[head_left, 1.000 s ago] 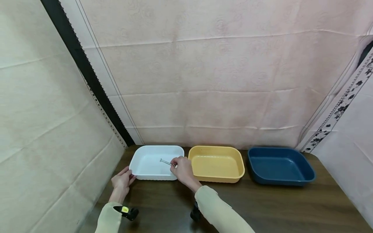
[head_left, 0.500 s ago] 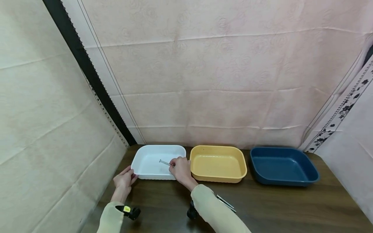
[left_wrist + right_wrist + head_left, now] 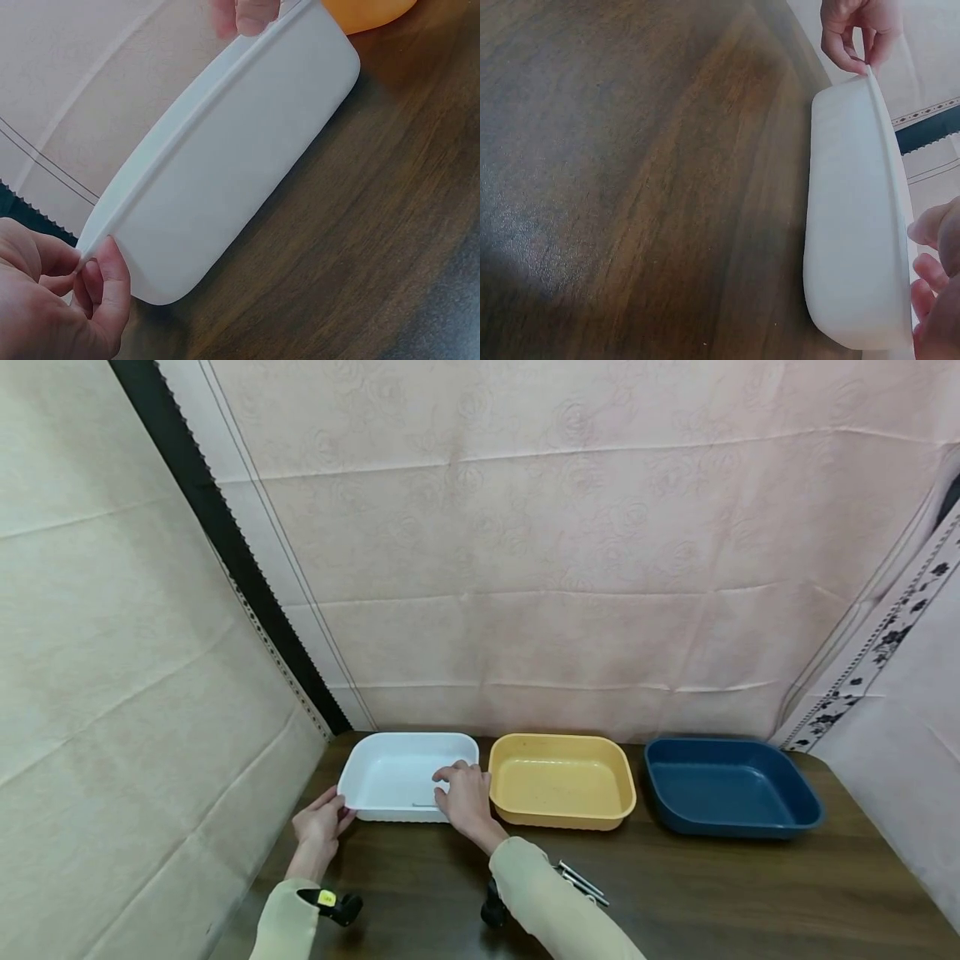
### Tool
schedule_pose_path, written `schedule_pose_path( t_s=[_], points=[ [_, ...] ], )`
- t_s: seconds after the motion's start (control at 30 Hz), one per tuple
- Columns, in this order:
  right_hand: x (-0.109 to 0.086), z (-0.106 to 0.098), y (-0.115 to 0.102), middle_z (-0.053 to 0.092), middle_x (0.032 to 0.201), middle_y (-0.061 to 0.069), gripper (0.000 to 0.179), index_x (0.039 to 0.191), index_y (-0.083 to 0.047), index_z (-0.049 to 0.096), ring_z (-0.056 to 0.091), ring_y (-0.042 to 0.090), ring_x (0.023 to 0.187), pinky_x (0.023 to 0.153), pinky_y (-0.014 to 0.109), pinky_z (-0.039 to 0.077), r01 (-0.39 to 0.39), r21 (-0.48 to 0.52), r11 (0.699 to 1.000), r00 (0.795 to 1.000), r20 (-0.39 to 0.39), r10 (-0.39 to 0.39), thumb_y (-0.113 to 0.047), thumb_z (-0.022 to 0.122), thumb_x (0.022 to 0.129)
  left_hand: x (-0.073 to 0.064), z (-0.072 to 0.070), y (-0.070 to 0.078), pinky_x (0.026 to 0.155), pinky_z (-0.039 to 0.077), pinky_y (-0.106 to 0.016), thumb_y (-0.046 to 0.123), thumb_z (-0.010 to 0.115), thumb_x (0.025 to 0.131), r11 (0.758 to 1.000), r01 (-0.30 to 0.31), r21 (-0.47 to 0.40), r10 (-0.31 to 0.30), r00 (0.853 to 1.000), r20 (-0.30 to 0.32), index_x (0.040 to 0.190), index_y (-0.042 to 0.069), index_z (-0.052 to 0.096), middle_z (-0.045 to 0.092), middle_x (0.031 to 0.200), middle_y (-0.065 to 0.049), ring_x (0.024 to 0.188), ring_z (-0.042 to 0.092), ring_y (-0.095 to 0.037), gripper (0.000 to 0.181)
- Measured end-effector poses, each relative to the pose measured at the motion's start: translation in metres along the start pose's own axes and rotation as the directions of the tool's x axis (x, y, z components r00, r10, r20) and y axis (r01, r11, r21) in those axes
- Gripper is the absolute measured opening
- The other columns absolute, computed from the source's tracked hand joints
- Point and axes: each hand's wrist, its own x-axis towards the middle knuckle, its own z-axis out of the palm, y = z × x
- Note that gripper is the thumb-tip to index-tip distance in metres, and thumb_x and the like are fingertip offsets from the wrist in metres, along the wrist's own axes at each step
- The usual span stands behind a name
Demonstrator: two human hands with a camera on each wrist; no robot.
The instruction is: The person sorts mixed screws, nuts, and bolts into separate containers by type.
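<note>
My left hand (image 3: 321,823) pinches the near left corner of the white tray (image 3: 397,752) between thumb and fingers; the left wrist view shows this grip on the rim (image 3: 169,146) closely. Over the tray's right side hovers my right hand (image 3: 467,795), its thumb and fingers parted with nothing between them. Just left of its thumb, low in the tray by the near wall, lies a thin silvery nail-like rod (image 3: 425,805), partly hidden. In the right wrist view the right fingers (image 3: 924,289) are at the tray's rim.
To the right stand a yellow tray (image 3: 558,821) and a dark blue tray (image 3: 731,827) in the same row. Several shiny metal rods (image 3: 581,883) lie on the wooden table (image 3: 712,902) beside the right sleeve. Cloth walls enclose the back and sides.
The right hand has let go of the nail-like rod, which has dropped into the white tray, and its fingers have spread. The left hand keeps its hold on the corner.
</note>
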Motion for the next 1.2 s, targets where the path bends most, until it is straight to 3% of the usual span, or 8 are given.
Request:
schedule_pose_path(
  t_s=[0.27, 0.47, 0.7, 0.97, 1.2],
  points=[
    [-0.007, -0.023, 0.000, 0.067, 0.096, 0.004, 0.012, 0.099, -0.011, 0.078, 0.058, 0.025, 0.091, 0.076, 0.039, 0.044, 0.004, 0.103, 0.995, 1.000, -0.026, -0.001, -0.012, 0.077, 0.087, -0.005, 0.002, -0.003, 0.078, 0.059, -0.027, 0.003, 0.057, 0.099, 1.000, 0.015, 0.011, -0.015, 1.000, -0.009, 0.144, -0.001, 0.051, 0.052, 0.139, -0.027, 0.080, 0.066, -0.012, 0.045],
    [-0.015, -0.052, 0.004, 0.066, 0.091, 0.007, 0.013, 0.098, -0.005, 0.077, 0.060, 0.026, 0.083, 0.073, 0.037, 0.051, 0.067, 0.218, 0.974, 0.991, -0.129, -0.039, -0.006, 0.078, 0.085, -0.006, 0.002, -0.005, 0.080, 0.059, -0.027, 0.004, 0.058, 0.099, 1.000, 0.015, 0.009, -0.015, 1.000, 0.003, 0.145, 0.000, 0.051, 0.051, 0.140, -0.026, 0.081, 0.067, -0.011, 0.046],
    [-0.035, -0.086, 0.019, 0.065, 0.088, 0.011, 0.014, 0.096, 0.000, 0.075, 0.060, 0.029, 0.081, 0.072, 0.037, 0.053, 0.099, 0.340, 0.935, 0.977, -0.210, -0.027, 0.002, 0.076, 0.083, -0.008, -0.003, -0.004, 0.080, 0.059, -0.027, 0.004, 0.058, 0.099, 1.000, 0.007, 0.016, -0.007, 1.000, 0.007, 0.145, 0.000, 0.050, 0.049, 0.141, -0.026, 0.081, 0.066, -0.012, 0.047],
    [-0.062, -0.120, 0.049, 0.069, 0.090, 0.010, 0.016, 0.095, 0.000, 0.074, 0.064, 0.031, 0.080, 0.067, 0.048, 0.055, 0.097, 0.383, 0.918, 0.956, -0.292, 0.021, 0.005, 0.076, 0.081, -0.010, -0.006, -0.005, 0.079, 0.059, -0.026, 0.004, 0.058, 0.099, 1.000, 0.011, 0.010, -0.011, 1.000, -0.014, 0.146, 0.001, 0.050, 0.048, 0.143, -0.024, 0.081, 0.065, -0.011, 0.047],
    [-0.088, -0.140, 0.074, 0.070, 0.088, 0.007, 0.017, 0.094, -0.004, 0.074, 0.065, 0.022, 0.074, 0.061, 0.039, 0.053, 0.026, 0.341, 0.940, 0.946, -0.312, 0.087, 0.004, 0.078, 0.079, -0.012, -0.008, -0.004, 0.079, 0.059, -0.025, 0.005, 0.057, 0.100, 1.000, 0.023, 0.014, -0.023, 1.000, -0.017, 0.147, 0.002, 0.048, 0.047, 0.144, -0.023, 0.080, 0.065, -0.010, 0.048]
  ],
)
